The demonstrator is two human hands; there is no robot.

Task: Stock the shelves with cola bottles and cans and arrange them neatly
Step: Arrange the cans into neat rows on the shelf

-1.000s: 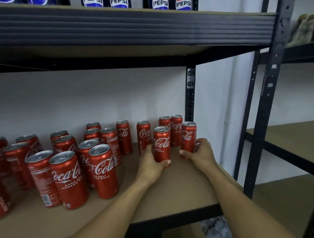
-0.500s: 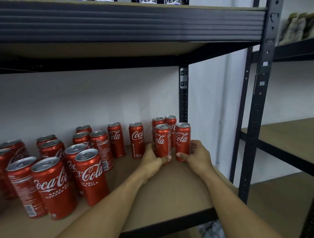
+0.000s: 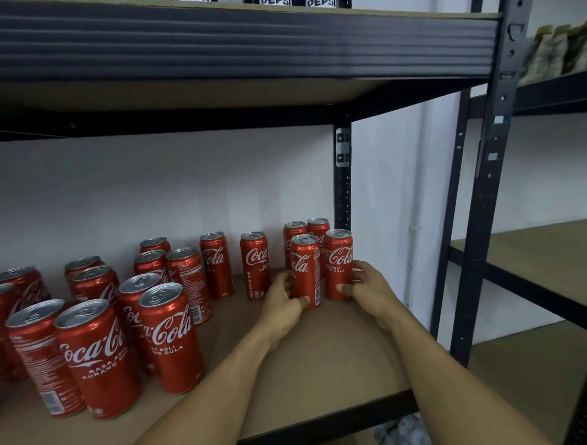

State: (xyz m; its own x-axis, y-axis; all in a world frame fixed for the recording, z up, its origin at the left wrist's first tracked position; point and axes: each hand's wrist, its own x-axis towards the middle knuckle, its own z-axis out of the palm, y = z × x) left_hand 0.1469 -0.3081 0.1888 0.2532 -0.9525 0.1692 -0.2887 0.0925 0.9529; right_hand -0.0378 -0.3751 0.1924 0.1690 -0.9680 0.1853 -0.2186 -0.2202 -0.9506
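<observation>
**A:** Hands first?

**B:** Left hand (image 3: 282, 298) wrapped round a slim cola can (image 3: 305, 270), thumb across its front near the base. Right hand (image 3: 371, 290) grasping the neighbouring can (image 3: 339, 263), just to its right. Both cans upright on the shelf board (image 3: 333, 349), centre-right of frame.

**A:** Progress?

**B:** Partway, I'd judge. Two more cans (image 3: 317, 224) stand close behind the held pair, making a tidy block by the rear post (image 3: 342, 178). Left of it is a lone can (image 3: 254, 263), then a loose scatter of cans (image 3: 171, 336) running to the lower left, unaligned. Pepsi bottles (image 3: 276, 2) show at the top edge.

**A:** Room?

**B:** Bare board in front of the hands, down to its front edge. Right side looks tight, with the board's end and the wall (image 3: 397, 190) just beyond the right-hand can. Plenty of headroom under the shelf above (image 3: 222, 41).
</observation>
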